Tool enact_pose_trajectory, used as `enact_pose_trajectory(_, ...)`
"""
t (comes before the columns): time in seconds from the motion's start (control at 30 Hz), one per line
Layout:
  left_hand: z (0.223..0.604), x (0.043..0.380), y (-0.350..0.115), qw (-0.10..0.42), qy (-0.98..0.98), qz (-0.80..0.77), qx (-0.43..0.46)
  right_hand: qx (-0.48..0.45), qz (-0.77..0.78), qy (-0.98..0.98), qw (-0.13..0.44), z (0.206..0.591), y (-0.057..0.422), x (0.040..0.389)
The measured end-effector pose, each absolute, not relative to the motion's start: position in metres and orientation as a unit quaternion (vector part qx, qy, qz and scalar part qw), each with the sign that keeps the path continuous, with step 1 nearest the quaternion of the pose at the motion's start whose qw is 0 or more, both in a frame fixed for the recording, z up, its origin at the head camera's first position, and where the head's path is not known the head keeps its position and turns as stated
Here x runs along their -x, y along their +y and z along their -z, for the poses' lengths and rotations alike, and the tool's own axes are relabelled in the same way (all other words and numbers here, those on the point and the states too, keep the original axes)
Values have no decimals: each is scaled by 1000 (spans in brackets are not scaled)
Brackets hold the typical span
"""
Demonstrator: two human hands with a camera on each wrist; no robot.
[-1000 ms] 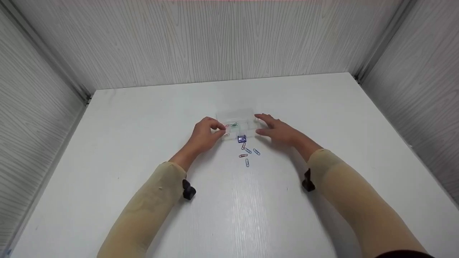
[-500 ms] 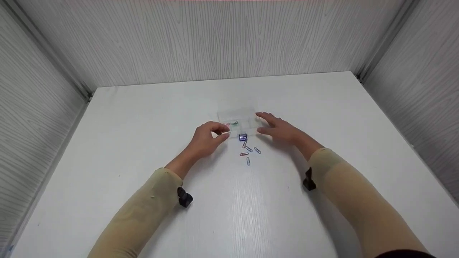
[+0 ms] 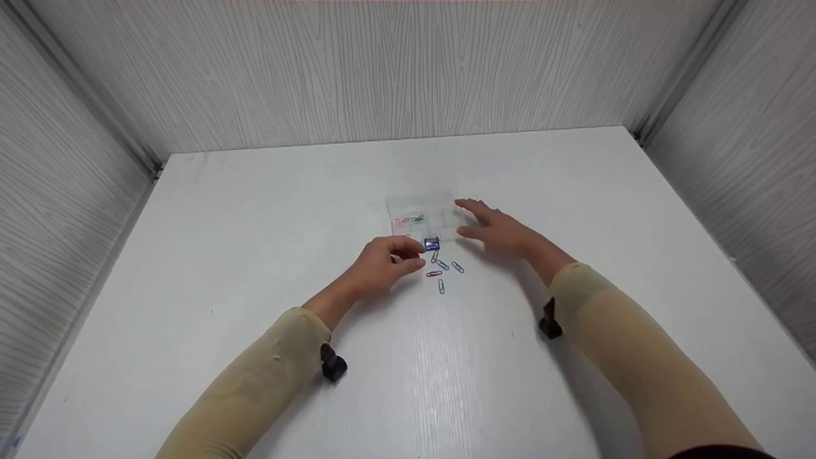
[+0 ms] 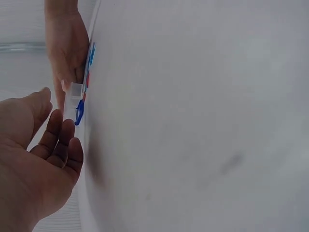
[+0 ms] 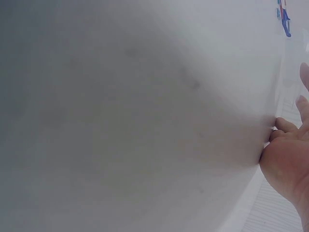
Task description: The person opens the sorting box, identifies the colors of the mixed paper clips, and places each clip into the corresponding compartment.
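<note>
A clear plastic compartment box (image 3: 446, 220) lies on the table with its lid (image 3: 419, 203) folded back. Pink paper clips (image 3: 401, 222) sit in its left compartment and green paper clips (image 3: 417, 218) beside them. A blue latch (image 3: 431, 244) projects at the front. My left hand (image 3: 382, 264) hovers in front of the box's left side, thumb and fingers apart, nothing between them. Beyond the fingertips lie several loose red and blue paper clips (image 3: 442, 265). At the box's right side my right hand (image 3: 500, 231) rests with thumb and fingers spread along its edge.
The white table (image 3: 274, 210) meets a wood-grain panel (image 3: 395, 76) at the back, with more panels at both sides. A black wrist camera (image 3: 333, 363) is strapped to the left sleeve, another camera (image 3: 549, 322) to the right.
My left hand has left the box's left compartments, its fingers parting, and moved forward-right toward me, near the loose clips. The pink clips are now uncovered. My right hand stays by the box.
</note>
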State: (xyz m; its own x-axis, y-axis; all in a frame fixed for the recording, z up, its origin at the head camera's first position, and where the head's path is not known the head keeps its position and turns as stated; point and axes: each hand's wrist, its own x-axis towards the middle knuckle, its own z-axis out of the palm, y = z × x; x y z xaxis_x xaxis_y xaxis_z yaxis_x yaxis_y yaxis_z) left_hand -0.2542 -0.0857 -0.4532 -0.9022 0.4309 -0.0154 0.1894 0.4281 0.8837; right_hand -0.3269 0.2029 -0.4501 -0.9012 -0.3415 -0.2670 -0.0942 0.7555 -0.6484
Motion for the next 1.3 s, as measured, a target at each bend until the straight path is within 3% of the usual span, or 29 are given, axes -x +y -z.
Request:
enact_pose_trajectory(0.73,467,256,-73,132,857,-460,-195,125,323,918,194,447,203,325)
enact_pose_trajectory(1.3,467,256,-70,108,873,-426,-212,134,336,913,190,449,203,329)
